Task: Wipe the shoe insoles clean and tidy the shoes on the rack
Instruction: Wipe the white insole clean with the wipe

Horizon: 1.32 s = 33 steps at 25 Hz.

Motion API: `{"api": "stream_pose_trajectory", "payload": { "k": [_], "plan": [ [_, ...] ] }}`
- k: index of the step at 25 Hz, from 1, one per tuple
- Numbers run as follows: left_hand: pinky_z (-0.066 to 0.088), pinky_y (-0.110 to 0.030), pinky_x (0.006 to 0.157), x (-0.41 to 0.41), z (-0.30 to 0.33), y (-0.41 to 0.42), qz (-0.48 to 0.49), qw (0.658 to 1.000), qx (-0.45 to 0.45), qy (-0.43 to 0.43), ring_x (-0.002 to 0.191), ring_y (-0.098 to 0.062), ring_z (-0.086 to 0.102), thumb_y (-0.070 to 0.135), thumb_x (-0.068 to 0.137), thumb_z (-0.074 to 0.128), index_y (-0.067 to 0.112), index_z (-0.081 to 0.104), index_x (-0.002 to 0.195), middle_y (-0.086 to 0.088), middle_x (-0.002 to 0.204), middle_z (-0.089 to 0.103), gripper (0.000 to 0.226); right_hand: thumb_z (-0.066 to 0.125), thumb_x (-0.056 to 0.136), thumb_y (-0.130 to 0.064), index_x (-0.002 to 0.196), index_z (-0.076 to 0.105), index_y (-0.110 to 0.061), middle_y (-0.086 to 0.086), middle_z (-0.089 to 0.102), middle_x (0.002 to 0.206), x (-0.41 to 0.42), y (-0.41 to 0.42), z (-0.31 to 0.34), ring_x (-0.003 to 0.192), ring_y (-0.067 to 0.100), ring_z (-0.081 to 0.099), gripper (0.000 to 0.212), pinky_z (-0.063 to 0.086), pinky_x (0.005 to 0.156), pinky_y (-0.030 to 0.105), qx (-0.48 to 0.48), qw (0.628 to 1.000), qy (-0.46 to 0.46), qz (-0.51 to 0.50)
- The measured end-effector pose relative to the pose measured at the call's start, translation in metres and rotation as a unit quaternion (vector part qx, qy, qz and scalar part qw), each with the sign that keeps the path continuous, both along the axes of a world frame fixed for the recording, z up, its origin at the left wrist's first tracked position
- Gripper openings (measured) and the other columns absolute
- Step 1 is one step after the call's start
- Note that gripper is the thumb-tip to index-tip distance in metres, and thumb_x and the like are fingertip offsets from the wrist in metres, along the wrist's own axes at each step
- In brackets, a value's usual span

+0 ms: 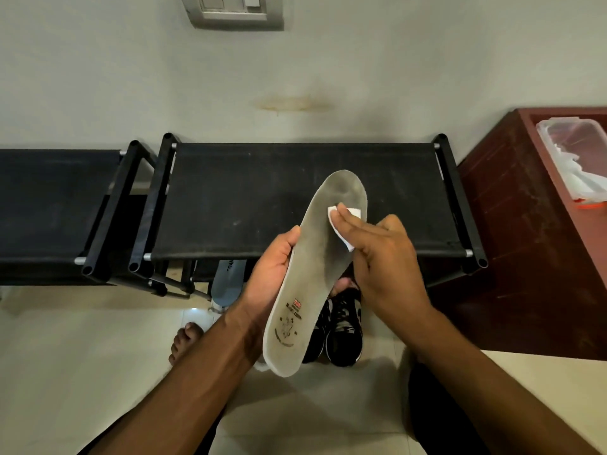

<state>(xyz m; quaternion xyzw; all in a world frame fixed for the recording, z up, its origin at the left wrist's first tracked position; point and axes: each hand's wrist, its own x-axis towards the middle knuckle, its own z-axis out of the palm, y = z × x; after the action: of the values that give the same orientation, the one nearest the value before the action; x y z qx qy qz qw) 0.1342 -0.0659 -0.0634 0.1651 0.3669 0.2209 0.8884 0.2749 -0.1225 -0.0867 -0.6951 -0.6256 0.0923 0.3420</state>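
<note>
The job looked to be in its middle stretch: one grey insole [315, 270] was out of its shoe and under the wipe, while nothing sat on the black fabric top of the shoe rack [256, 198], so the tidying was judged still to come. The left hand [272, 274] gripped the insole along its left edge, thumb curled over the rim near nine o'clock of the sole, and held it up in front of the rack with the toe pointing toward twelve o'clock and the printed heel toward six. The right hand [384, 254] lay with fingers nearly straight and flat, pressing a small white wipe [345, 228] against the forefoot at about one o'clock of the insole. The insole was thin, foam-like and slightly cupped, its surface dull and darkened by wear through the middle, with a paler rim and a small flag logo near the heel. Below it, at six o'clock, a pair of black-and-grey laced trainers [341, 326] stood on the pale tiled floor, and a blue-grey insole [228, 280] leaned out from under the rack at seven o'clock; whether that one was already cleaned could not be told. A clear plastic box [571, 159] sat on the red-brown cabinet [512, 231] at three o'clock.
</note>
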Motion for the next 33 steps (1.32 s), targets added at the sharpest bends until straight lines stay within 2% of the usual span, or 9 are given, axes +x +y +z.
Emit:
{"api": "stream_pose_trajectory", "payload": {
  "k": [9,12,15,18,23,26,28,30,33],
  "plan": [
    [0.052,-0.037,0.089,-0.004,-0.004,0.003,0.000,1.000,-0.013,0.012,0.092,-0.024,0.068,0.046,0.097,0.043,0.008,0.075,0.106,-0.012,0.103,0.072,0.050,0.047,0.088,-0.001,0.133,0.060,-0.013,0.008,0.065,0.124,-0.014,-0.005,-0.002,0.104,0.025,0.055,0.049,0.051,0.090,0.042,0.003,0.999,0.015,0.045],
    [0.056,-0.035,0.080,-0.005,-0.004,0.005,0.006,0.999,-0.036,0.000,0.083,-0.023,0.069,0.048,0.097,0.042,0.006,0.076,0.099,-0.012,0.095,0.071,0.054,0.049,0.095,-0.012,0.139,0.055,-0.023,0.000,0.062,0.131,-0.024,-0.011,-0.002,0.090,0.018,0.049,0.046,0.053,0.083,0.034,-0.027,0.996,-0.034,0.076],
    [0.048,-0.045,0.097,-0.004,-0.003,0.004,0.010,1.000,-0.008,0.027,0.096,-0.028,0.069,0.045,0.100,0.041,0.007,0.074,0.110,-0.016,0.113,0.071,0.052,0.070,0.082,0.001,0.138,0.055,-0.018,-0.002,0.057,0.139,-0.006,-0.002,-0.004,0.086,0.004,0.035,0.061,0.053,0.076,0.024,-0.026,1.000,-0.009,-0.007],
    [0.044,-0.040,0.102,-0.006,-0.003,0.007,0.010,0.999,-0.048,0.009,0.101,-0.025,0.065,0.050,0.096,0.043,0.004,0.062,0.129,-0.014,0.114,0.067,0.059,0.052,0.093,-0.012,0.137,0.057,-0.020,0.000,0.061,0.133,-0.034,-0.014,-0.005,0.093,0.015,0.050,0.045,0.050,0.086,0.027,-0.022,0.996,-0.002,0.089],
    [0.046,-0.042,0.097,-0.007,-0.006,0.005,0.024,0.999,-0.023,0.019,0.101,-0.027,0.066,0.045,0.096,0.044,0.008,0.076,0.106,-0.014,0.111,0.071,0.050,0.060,0.088,-0.002,0.138,0.056,-0.021,0.007,0.061,0.133,-0.010,-0.001,-0.003,0.087,-0.006,0.036,0.053,0.040,0.081,0.005,-0.040,0.999,0.029,0.006],
    [0.053,-0.035,0.091,-0.009,-0.004,0.009,0.012,0.998,-0.054,0.006,0.094,-0.024,0.068,0.050,0.094,0.044,0.003,0.071,0.111,-0.014,0.108,0.068,0.056,0.053,0.091,-0.005,0.135,0.059,-0.015,0.002,0.063,0.130,-0.034,-0.014,-0.003,0.091,0.016,0.050,0.046,0.052,0.085,0.030,-0.001,0.994,-0.015,0.110],
    [0.057,-0.038,0.083,-0.009,-0.004,0.009,0.017,0.999,-0.027,0.012,0.091,-0.027,0.071,0.047,0.096,0.043,0.004,0.071,0.112,-0.017,0.112,0.070,0.054,0.057,0.090,-0.014,0.135,0.059,-0.018,-0.003,0.061,0.135,-0.014,-0.004,-0.003,0.080,0.015,0.042,0.045,0.054,0.072,0.038,0.010,0.996,-0.068,0.052],
    [0.053,-0.039,0.088,-0.009,-0.004,0.009,0.023,0.999,-0.016,0.020,0.095,-0.027,0.069,0.046,0.094,0.045,0.007,0.070,0.113,-0.015,0.114,0.071,0.050,0.049,0.090,-0.025,0.136,0.057,-0.029,-0.004,0.060,0.136,-0.010,0.000,-0.004,0.081,0.011,0.038,0.047,0.052,0.076,0.032,-0.009,0.999,-0.046,0.009],
    [0.054,-0.035,0.089,-0.011,-0.005,0.012,0.020,0.999,-0.036,0.016,0.092,-0.023,0.069,0.051,0.094,0.044,0.006,0.070,0.112,-0.012,0.105,0.070,0.055,0.037,0.094,-0.046,0.135,0.038,-0.060,-0.018,0.056,0.130,-0.041,-0.015,-0.008,0.088,0.010,0.041,0.043,0.047,0.083,0.023,-0.040,0.989,-0.020,0.139]
  ]
}}
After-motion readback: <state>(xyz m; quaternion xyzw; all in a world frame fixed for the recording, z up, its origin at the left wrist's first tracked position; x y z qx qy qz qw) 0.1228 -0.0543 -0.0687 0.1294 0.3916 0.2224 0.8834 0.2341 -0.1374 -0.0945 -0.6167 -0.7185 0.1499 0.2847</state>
